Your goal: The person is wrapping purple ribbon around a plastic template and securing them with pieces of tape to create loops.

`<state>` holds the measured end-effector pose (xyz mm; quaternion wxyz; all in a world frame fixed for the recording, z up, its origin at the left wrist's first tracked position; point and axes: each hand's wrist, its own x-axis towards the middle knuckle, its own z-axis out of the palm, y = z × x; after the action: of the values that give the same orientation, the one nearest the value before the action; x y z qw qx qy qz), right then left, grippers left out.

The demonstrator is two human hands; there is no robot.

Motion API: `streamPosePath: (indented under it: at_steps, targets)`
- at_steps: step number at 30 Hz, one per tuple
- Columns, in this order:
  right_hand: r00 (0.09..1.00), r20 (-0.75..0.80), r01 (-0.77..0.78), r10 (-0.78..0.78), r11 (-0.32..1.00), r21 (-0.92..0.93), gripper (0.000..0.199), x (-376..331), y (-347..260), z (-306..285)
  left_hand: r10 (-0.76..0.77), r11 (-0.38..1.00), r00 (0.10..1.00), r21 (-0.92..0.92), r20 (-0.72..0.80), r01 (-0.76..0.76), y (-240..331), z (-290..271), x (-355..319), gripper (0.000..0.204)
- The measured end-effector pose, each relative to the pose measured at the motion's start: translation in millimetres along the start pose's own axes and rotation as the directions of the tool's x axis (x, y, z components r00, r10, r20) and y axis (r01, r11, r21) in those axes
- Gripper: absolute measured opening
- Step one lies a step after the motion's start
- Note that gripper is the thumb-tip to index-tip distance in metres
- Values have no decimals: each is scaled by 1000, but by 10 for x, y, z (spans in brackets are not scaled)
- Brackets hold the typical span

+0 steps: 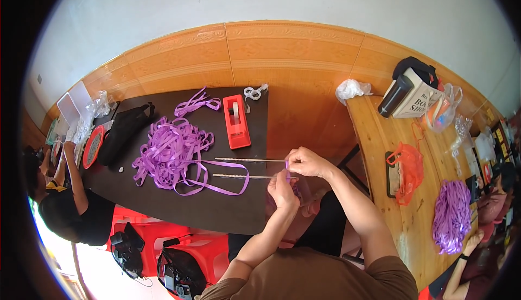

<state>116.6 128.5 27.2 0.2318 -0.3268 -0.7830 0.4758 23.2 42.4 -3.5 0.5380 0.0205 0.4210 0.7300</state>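
My right hand [308,162] pinches a purple ribbon [287,165] at the right end of a thin pale rod [249,160]. Just below it, my left hand [283,191] is closed with fingertips at the same ribbon, by the right end of a second rod [244,177]. Both rods lie about parallel, reaching left over the dark table [217,213], and their left ends look spirally twisted. A loose loop of ribbon trails from a tangled purple ribbon heap [171,150] on the table. My fingers partly hide the rods' right ends.
A red tape dispenser [236,122], scissors [252,92] and a black bag [127,134] are on the dark table. On the wooden table [380,137] at right lie a phone [391,175], a red plastic bag [410,172] and a purple ribbon bundle [452,216]. People sit at both sides.
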Motion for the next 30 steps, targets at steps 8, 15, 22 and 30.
streamPosePath:
  at_steps: [8, 15, 22, 30]
  targets:
    - [968, -58, -240, 243, 970, 48, 45, -67, -106, -56, -8, 999, 1000, 37, -3, 9, 51, 28, -30, 18]
    - [936, -340, -81, -92, 882, -464, 54, -98, -157, 102, 1, 999, 1000, 50, 1, -1, 42, 28, -35, 17]
    - [873, -448, -107, 192, 972, 208, 52, -214, -57, 246, 3, 999, 1000, 44, 0, -4, 2, -25, 11, 10]
    - [844, -342, -139, 412, 786, 603, 37, -340, -58, 241, -23, 999, 999, 29, -25, 24, 36, -3, -8, 11]
